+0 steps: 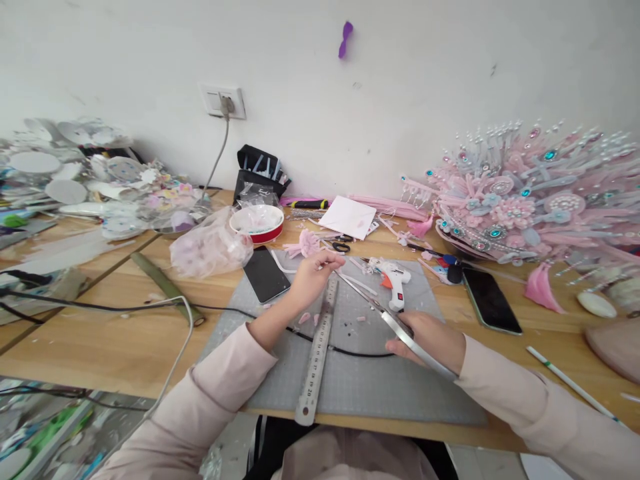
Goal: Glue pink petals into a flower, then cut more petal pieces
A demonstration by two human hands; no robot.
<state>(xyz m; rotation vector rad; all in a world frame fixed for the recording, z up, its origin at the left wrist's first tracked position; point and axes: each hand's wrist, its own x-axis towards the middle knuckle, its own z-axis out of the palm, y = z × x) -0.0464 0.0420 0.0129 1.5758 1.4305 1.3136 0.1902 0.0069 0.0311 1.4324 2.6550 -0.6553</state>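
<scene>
My left hand point(311, 277) is closed in a pinch over the grey cutting mat point(360, 380), holding one end of a thin pale strip point(350, 279). My right hand point(425, 337) rests on the mat, closed around long silver scissors point(395, 320) whose blades point up-left toward the strip. A steel ruler point(317, 353) lies lengthwise on the mat between my forearms. A white and orange glue gun point(395, 280) stands just beyond my right hand, its black cord running across the mat.
Two dark phones point(266, 273) point(490, 300) lie either side of the mat. A red-rimmed bowl point(257, 223), a plastic bag point(210, 250), small scissors point(341, 245) and white paper point(349, 217) sit behind. A large pink beaded headdress point(530, 200) fills the right; white craft pieces point(65, 173) crowd the left.
</scene>
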